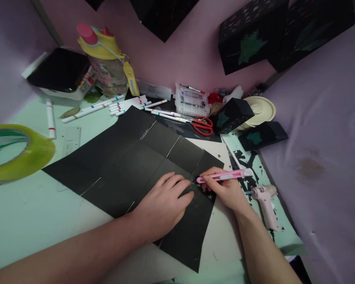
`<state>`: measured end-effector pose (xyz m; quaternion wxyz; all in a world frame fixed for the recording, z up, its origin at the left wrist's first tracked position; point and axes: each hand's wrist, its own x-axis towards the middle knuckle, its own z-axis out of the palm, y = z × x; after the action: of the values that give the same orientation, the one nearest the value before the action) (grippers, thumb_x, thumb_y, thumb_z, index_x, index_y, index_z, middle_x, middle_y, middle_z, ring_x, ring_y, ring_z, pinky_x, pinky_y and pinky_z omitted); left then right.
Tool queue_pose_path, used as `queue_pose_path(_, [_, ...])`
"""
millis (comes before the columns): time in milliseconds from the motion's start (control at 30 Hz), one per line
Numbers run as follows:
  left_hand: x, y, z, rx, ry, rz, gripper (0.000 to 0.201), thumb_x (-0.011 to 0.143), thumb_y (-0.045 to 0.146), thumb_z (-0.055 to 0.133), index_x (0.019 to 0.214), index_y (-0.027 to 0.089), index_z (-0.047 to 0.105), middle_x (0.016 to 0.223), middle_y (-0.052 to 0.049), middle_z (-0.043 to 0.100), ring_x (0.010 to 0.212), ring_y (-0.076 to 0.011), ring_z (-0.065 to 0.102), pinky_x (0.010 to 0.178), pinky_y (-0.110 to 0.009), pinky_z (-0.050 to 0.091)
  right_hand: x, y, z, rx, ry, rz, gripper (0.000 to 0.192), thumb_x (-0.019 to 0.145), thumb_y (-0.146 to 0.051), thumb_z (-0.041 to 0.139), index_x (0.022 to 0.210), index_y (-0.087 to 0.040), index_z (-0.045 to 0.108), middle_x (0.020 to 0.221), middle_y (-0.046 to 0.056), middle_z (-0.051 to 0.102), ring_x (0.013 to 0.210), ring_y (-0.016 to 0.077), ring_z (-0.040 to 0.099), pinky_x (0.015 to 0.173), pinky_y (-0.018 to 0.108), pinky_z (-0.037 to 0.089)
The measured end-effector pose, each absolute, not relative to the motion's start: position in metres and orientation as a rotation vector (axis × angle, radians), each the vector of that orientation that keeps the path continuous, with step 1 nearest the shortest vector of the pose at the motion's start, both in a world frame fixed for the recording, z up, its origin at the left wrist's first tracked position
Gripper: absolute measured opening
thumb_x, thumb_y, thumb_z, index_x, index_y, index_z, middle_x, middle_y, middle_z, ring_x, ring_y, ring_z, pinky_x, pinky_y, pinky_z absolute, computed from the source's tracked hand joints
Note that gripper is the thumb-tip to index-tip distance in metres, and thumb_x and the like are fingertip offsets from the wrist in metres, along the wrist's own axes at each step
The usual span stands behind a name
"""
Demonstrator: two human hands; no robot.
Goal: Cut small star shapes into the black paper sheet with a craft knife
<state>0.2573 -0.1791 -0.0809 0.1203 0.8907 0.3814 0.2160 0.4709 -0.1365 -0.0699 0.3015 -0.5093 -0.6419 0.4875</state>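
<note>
A large sheet of black paper point(118, 154), creased and slit in several places, lies across the table. My left hand point(165, 203) rests on it, fingers spread and pressing down, holding nothing. Just to its right, my right hand point(225, 191) grips a slim pink craft knife point(225, 176) low over the sheet. The knife's front end points left, close to my left fingertips; its blade tip is too small to make out. Small star-shaped cutouts show in the paper below my right hand. Under the sheet, part of a whitish board point(225, 232) shows.
Yellow-green tape point(41, 152) stands at left. Markers point(128, 104), red scissors point(203, 126) and a clear case point(192, 101) line the back, near a bottle point(108, 71). Right: a pink glue gun point(266, 205), black scraps point(248, 161) and black paper boxes point(233, 114). More boxes hang above.
</note>
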Motion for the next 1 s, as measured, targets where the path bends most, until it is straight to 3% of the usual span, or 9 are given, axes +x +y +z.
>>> queue_pose_path(300, [0.2568,-0.1804,-0.0804,2.592,1.126,0.619,0.028,0.086,0.015,0.054,0.112,0.021,0.062,0.117,-0.005,0.059,0.116,-0.0225,0.048,0.11,-0.045,0.033,0.4791,-0.1379,-0.0678,-1.069,-2.04,1.161,0.009,0.086,-0.021,0.061,0.087,-0.02,0.07,0.08,0.006,0.069,0.072,0.0183,0.063,0.065,0.031,0.048])
queue_pose_path(533, [0.2565,-0.18,-0.0801,2.585,1.114,0.622,0.027,0.085,0.014,0.054,0.11,0.021,0.062,0.117,-0.005,0.059,0.115,-0.0225,0.048,0.109,-0.045,0.033,0.4764,-0.1402,-0.0686,-1.346,-1.899,1.082,0.011,0.087,-0.024,0.06,0.084,-0.019,0.069,0.071,0.003,0.068,0.063,0.0149,0.062,0.056,0.025,0.046])
queue_pose_path(1000, [0.2571,-0.1797,-0.0784,2.584,1.114,0.628,0.026,0.085,0.014,0.054,0.109,0.021,0.063,0.116,-0.005,0.059,0.115,-0.0223,0.048,0.109,-0.045,0.034,0.4757,-0.1396,-0.0677,-1.362,-1.91,1.144,0.015,0.091,-0.027,0.057,0.084,-0.019,0.068,0.069,0.001,0.067,0.062,0.0138,0.061,0.056,0.024,0.046])
